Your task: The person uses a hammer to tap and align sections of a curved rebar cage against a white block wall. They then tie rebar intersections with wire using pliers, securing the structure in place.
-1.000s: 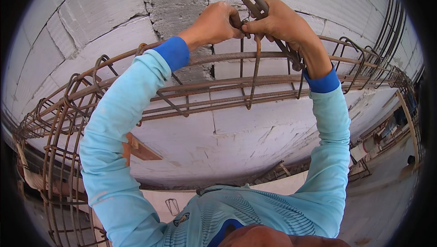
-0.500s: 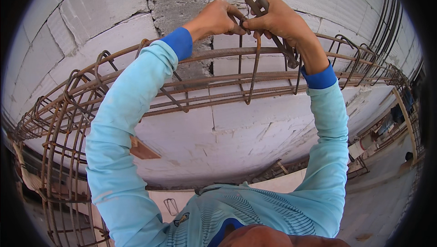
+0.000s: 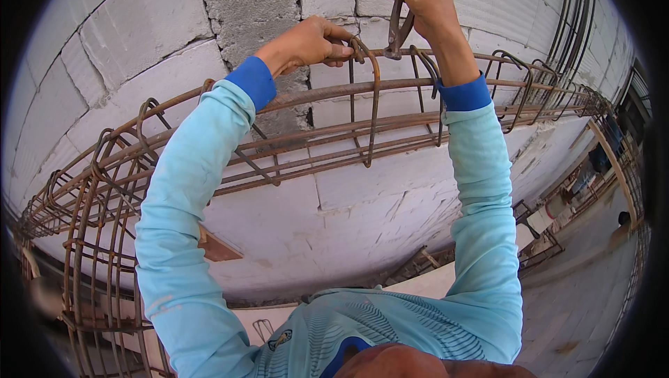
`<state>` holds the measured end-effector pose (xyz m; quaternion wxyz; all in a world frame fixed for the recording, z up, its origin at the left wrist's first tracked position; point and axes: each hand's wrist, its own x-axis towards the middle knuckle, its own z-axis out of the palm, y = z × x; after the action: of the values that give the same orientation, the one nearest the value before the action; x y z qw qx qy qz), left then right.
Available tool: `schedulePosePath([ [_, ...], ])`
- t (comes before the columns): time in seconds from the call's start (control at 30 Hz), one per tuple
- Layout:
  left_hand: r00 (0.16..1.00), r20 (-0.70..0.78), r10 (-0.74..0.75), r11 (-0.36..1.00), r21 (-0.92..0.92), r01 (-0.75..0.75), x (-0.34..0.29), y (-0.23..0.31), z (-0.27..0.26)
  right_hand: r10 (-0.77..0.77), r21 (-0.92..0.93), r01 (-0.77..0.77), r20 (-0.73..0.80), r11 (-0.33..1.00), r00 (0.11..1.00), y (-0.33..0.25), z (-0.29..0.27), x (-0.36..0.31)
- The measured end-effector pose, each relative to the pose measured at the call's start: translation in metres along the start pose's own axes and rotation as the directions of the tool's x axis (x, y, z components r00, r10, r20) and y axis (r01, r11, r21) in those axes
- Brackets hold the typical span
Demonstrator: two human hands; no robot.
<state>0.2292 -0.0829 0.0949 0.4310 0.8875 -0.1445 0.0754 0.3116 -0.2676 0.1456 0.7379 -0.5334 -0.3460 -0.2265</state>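
At the top of a rusty rebar cage, my left hand [image 3: 310, 45] has thumb and forefinger closed at the hooked top of a bent steel stirrup [image 3: 375, 92]. A thin wire seems to loop by those fingertips, too small to make out well. My right hand [image 3: 428, 2] is raised to the right of it, gripping a pair of dark metal pincers [image 3: 398, 19]. The pincers point head down, their jaws just above the top bar [image 3: 334, 90] and apart from the left fingers. Their handle ends run out of the picture's upper edge.
A white block wall [image 3: 143, 16] with a grey mortar column [image 3: 252, 9] stands behind the cage. An upright rebar cage [image 3: 87, 259] joins at the left. Several vertical bars [image 3: 573, 26] rise at the right. A wooden prop [image 3: 613, 162] leans farther right.
My right hand has moved up and away from the left with the pincers, whose head now points down by the top bar. My left hand stays at the stirrup's top.
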Motion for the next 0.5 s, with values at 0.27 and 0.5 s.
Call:
schedulePosePath([
  [0.27,1.0,-0.009,-0.022,1.0,-0.004,0.022,0.002,0.002,0.001,-0.219,0.015,0.224,-0.155,0.975,0.963,0.057,0.005,0.033],
  [0.5,1.0,-0.001,0.002,1.0,0.03,-0.002,0.004,-0.002,0.0,0.012,0.174,0.015,-0.15,0.985,0.989,0.048,0.001,0.028],
])
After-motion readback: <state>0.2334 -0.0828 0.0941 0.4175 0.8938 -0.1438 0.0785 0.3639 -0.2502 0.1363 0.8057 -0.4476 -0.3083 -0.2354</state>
